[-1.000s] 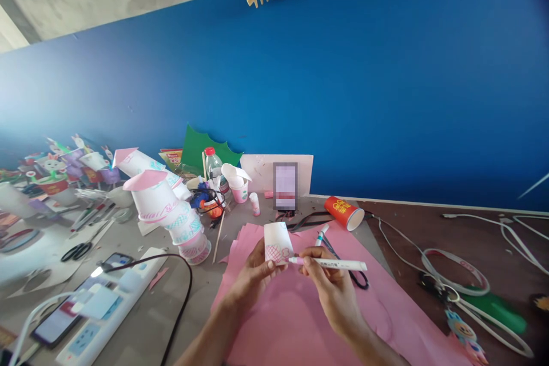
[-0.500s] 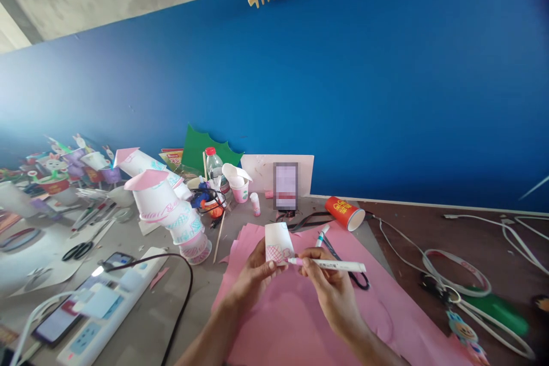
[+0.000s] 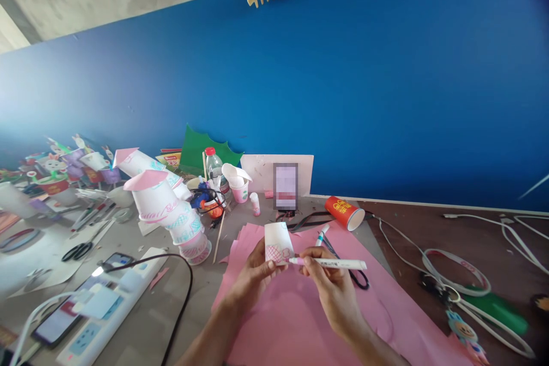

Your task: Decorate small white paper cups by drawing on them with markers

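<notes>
In my left hand (image 3: 255,274) is a white paper cup (image 3: 278,238), gripped near its lower edge. Pink crosshatching and a small pink flower-like outline decorate the lower part of the cup. My right hand (image 3: 328,286) pinches a white marker (image 3: 338,264) whose pink tip end points left and meets the cup's lower right edge, though actual contact is too small to tell. Both hands are over pink paper sheets (image 3: 291,326). Behind my right hand, a second marker (image 3: 321,235) with a teal band and dark-handled scissors (image 3: 360,280) lie on the paper.
To the left stands a tower of decorated cups (image 3: 189,229) with a pink cone roof. A power strip (image 3: 86,326) with plugs and a black cable (image 3: 191,280) occupies the near left. A red paper cup (image 3: 344,213) lies behind the paper; white cables (image 3: 454,269) spread at right.
Almost nothing differs. The marker in my right hand has shifted very slightly along the cup's lower edge; my left hand keeps the cup in place.
</notes>
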Demonstrator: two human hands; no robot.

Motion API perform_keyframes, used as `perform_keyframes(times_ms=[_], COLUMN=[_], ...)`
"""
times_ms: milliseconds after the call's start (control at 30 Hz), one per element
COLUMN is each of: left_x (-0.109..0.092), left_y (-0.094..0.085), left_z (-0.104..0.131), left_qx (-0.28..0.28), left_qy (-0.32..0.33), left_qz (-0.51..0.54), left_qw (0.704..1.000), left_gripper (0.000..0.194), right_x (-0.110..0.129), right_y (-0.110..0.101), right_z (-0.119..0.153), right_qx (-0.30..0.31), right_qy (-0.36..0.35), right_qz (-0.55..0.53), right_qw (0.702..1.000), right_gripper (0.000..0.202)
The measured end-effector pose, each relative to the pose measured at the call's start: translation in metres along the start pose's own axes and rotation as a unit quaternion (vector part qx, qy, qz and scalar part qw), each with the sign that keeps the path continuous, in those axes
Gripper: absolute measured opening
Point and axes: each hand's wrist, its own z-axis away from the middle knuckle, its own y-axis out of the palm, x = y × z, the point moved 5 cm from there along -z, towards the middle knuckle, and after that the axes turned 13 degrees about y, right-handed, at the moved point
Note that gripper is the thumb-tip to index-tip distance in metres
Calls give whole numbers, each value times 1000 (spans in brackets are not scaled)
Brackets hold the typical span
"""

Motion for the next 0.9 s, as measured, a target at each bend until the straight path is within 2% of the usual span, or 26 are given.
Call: perform_keyframes(times_ms=[200, 400, 500, 700, 900], left_x=[2, 2, 3, 10, 8], left_y=[-1, -2, -4, -11, -9], left_z=[0, 1, 1, 1, 1], left_qx=[11, 16, 7, -10, 13], left_qy=[5, 5, 3, 1, 9], left_qz=[3, 5, 6, 53, 64], left_qw=[1000, 1000, 1000, 999, 998], left_gripper=[58, 45, 46, 62, 51], right_x=[-4, -6, -8, -7, 0], right_y=[1, -4, -6, -5, 0], right_z=[1, -4, -6, -5, -4], right_qx=[6, -6, -13, -10, -4], right_qy=[-4, 6, 13, 5, -7], right_qz=[-10, -34, -50, -57, -67], right_qw=[1000, 999, 999, 998, 998], right_gripper=[41, 40, 39, 38, 37])
